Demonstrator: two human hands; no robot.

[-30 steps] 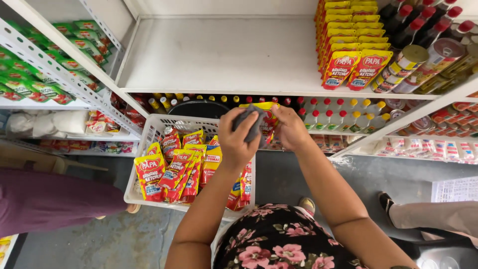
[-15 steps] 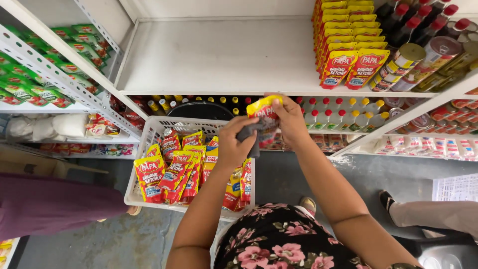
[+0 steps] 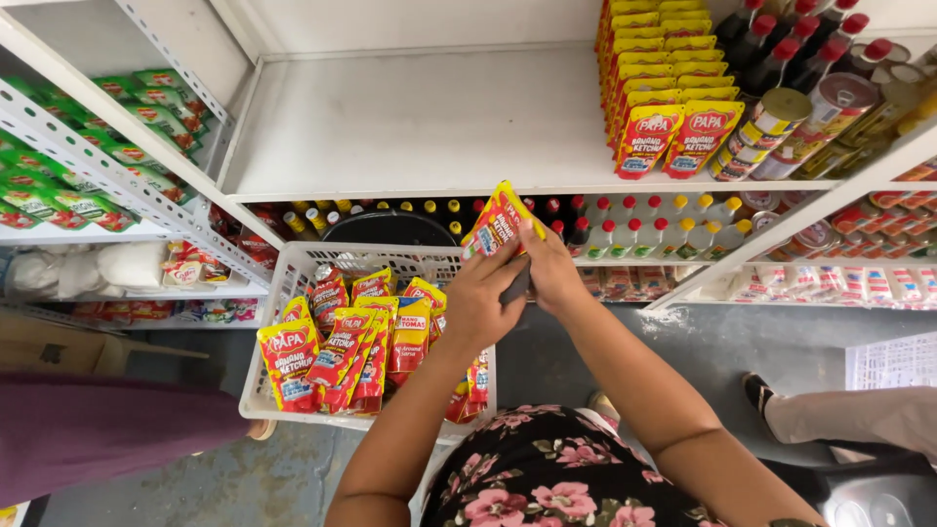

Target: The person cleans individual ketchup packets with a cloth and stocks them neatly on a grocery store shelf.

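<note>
A small grocery shop is being shown. White metal shelving is being used as display racking: to its right, rows of yellow-and-red sauce pouches, tins and red-capped bottles are being stocked; below it, bottles are being lined up; in front, a white basket of pouches is being kept.

A flat yellow and red plastic sauce pouch is tilted, near the middle of the frame, above a grey cloth.
</note>
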